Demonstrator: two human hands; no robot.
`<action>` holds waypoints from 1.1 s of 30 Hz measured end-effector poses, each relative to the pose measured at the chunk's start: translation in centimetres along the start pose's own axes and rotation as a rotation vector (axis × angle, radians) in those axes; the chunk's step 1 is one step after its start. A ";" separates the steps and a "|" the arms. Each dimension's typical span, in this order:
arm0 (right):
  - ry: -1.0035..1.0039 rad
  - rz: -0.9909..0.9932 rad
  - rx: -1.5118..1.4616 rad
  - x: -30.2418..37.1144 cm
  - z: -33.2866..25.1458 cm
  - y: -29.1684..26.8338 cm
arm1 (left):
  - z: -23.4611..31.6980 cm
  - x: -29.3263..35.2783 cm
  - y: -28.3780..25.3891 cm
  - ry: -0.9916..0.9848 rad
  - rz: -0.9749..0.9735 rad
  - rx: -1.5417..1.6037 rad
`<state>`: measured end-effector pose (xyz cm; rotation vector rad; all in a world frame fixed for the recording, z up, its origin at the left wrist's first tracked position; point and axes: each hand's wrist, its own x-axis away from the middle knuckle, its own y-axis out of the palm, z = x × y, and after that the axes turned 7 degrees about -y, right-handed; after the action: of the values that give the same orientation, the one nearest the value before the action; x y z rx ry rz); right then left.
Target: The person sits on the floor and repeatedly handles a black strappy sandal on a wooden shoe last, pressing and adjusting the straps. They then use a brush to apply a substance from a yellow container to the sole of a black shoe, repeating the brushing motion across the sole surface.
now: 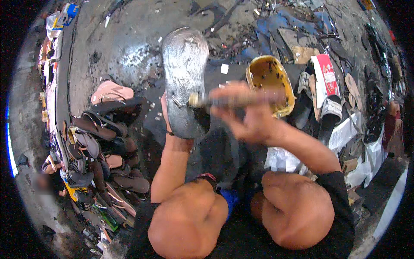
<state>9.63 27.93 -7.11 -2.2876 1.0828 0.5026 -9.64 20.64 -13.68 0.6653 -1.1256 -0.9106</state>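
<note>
A dark shoe sole (186, 64), its upward face wet and shiny, stands out in front of me. My left hand (164, 111) grips it from beneath; only some fingers show along its left edge, the rest being hidden. In my right hand (250, 118), blurred by motion, is a brush (196, 101) with a pale tip touching the sole's lower right part. Its handle runs back through the fingers to the right. Just beyond that hand stands a yellowish tub (288, 80) with brown, dark-specked residue inside.
Piled sandals and slippers (92, 142) lie to the left, a pink one (113, 91) on top. Rightward are a red and white carton (325, 80), loose soles (353, 90) and clear plastic sheeting (284, 159). Dark scraps (297, 32) litter the far floor.
</note>
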 end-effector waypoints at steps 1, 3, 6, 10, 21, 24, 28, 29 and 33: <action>-0.035 -0.122 -0.146 1.0 -0.4 -0.1 | 0.6 1.5 2.3 0.013 0.066 0.029; -0.134 -0.448 -0.326 2.4 -3.5 0.0 | 2.8 -0.6 -1.8 -0.095 -0.106 0.029; -0.049 -0.250 -0.246 1.3 -2.5 -1.1 | 2.1 -3.7 -1.3 -0.014 -0.047 0.022; 0.320 0.002 -0.041 2.8 -0.7 -3.4 | 2.0 -9.2 -0.4 0.011 0.195 -0.222; 0.819 0.251 0.210 11.2 3.0 -9.3 | 10.2 -17.6 -3.6 0.619 0.403 -1.667; 0.647 0.197 0.375 9.6 3.8 -10.6 | 18.2 -2.1 -5.7 0.092 0.728 -3.041; 0.405 0.051 0.755 8.3 8.0 -8.7 | 21.9 1.8 -9.6 0.259 0.442 -2.768; 0.402 0.011 0.816 8.8 9.1 -8.8 | 19.3 2.6 -5.7 0.536 0.274 -2.632; 0.475 0.095 0.821 7.9 7.2 -10.2 | 10.5 9.4 -4.1 0.742 -0.254 -2.227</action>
<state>21.80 33.14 -13.65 -1.6378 1.3029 -0.4265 -19.30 10.43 -9.47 -0.7488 0.9091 -1.3242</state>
